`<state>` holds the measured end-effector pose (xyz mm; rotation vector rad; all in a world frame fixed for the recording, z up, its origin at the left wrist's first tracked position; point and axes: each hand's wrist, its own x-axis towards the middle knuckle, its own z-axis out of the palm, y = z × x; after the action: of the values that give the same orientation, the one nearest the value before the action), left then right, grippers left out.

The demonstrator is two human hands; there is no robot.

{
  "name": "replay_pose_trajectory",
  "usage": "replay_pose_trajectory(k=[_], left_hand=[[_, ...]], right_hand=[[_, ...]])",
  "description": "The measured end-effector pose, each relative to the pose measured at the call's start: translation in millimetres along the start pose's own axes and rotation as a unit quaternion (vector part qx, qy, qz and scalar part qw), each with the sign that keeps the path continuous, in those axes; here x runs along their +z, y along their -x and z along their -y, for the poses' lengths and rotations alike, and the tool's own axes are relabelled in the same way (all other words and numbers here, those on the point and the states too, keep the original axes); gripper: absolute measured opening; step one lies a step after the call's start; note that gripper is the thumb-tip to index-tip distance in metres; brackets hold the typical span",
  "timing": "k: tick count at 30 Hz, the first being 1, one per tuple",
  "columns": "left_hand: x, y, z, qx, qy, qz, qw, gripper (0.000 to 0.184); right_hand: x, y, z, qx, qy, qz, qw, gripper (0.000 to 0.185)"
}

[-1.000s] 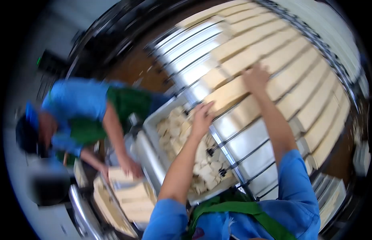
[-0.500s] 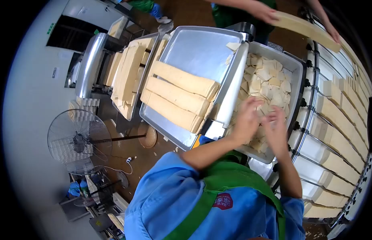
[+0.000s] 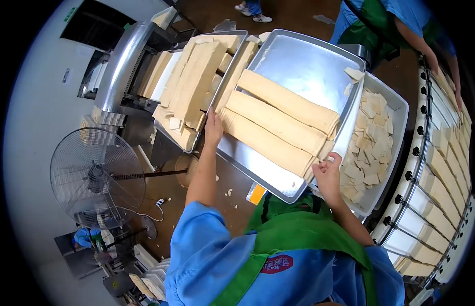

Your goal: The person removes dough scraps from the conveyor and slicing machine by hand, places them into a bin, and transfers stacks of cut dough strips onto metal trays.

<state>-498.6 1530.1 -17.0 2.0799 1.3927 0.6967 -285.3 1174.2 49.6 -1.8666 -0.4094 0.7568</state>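
Observation:
Three long stacks of pale dough strips lie side by side on a metal tray (image 3: 283,45) before me. My left hand (image 3: 213,130) is at the left end of the nearest dough strip stack (image 3: 268,143), its fingers curled against that end. At the opposite end, my right hand (image 3: 327,177) grips the same stack's corner between thumb and fingers. The stack rests on the tray, level with the others. Parts of both hands' fingertips are hidden by the dough.
A bin (image 3: 400,117) of cut dough pieces (image 3: 370,148) stands at the right. Beyond it, a rack (image 3: 423,153) carries long dough blocks, where a co-worker (image 3: 416,30) reaches in. Another loaded tray (image 3: 184,145) stands at left, near a floor fan (image 3: 97,176).
Both hands have left the bin of dough pieces and moved left to the ends of the nearest stack. My view has shifted left. The co-worker's hands have moved down onto the rack.

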Motion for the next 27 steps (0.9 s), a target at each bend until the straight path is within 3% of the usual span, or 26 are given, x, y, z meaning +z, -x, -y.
replay_pose_trajectory(k=[2,4,6,7,8,9,11,13,15,20,22,24,25,26,27], left_hand=[[-4,-6,-18,0.017,0.038,0.09,0.995,0.048],[-7,-13,-25,0.016,0.071,0.116,0.991,0.046],[-13,-22,-27,-0.014,0.017,0.215,0.976,0.045],[-10,-23,-20,0.005,0.04,0.214,0.976,0.046],[-8,-25,-16,0.051,0.07,0.219,0.972,0.059],[-17,-24,-30,0.083,0.018,0.265,0.961,0.07],[-35,-23,-52,0.146,-0.063,0.339,0.927,0.091],[-38,-25,-52,0.19,-0.093,0.377,0.902,0.107],[-40,-24,-56,0.198,-0.138,0.393,0.887,0.102],[-54,-17,-39,0.136,-0.138,0.456,0.869,0.091],[-58,-9,-34,0.146,-0.112,0.465,0.866,0.095],[-50,8,-55,0.16,-0.184,0.43,0.869,0.1],[-42,6,-44,0.223,-0.206,0.416,0.857,0.103],[-42,8,-49,0.191,-0.196,0.418,0.866,0.099],[-39,11,-40,0.265,-0.188,0.378,0.867,0.094]], right_hand=[[5,2,-2,-0.004,0.057,-0.029,0.998,0.052],[-2,5,11,0.031,0.117,-0.049,0.991,0.048],[-23,16,31,-0.004,0.17,-0.144,0.975,0.048],[-32,24,48,0.01,0.177,-0.156,0.972,0.048],[-42,30,68,-0.058,0.351,-0.203,0.912,0.05],[-49,35,77,-0.122,0.513,-0.234,0.817,0.053],[-28,39,61,-0.083,0.451,-0.076,0.885,0.068],[14,44,36,-0.131,0.345,0.032,0.929,0.091],[44,33,72,0.049,0.336,0.125,0.932,0.092],[66,39,63,0.079,0.404,0.078,0.908,0.093],[59,43,64,0.055,0.395,0.09,0.913,0.094],[64,32,73,0.116,0.395,0.089,0.907,0.091],[71,30,62,0.071,0.437,0.049,0.895,0.08],[76,26,45,0.03,0.468,-0.005,0.883,0.067],[79,26,26,-0.021,0.443,-0.028,0.896,0.057]])
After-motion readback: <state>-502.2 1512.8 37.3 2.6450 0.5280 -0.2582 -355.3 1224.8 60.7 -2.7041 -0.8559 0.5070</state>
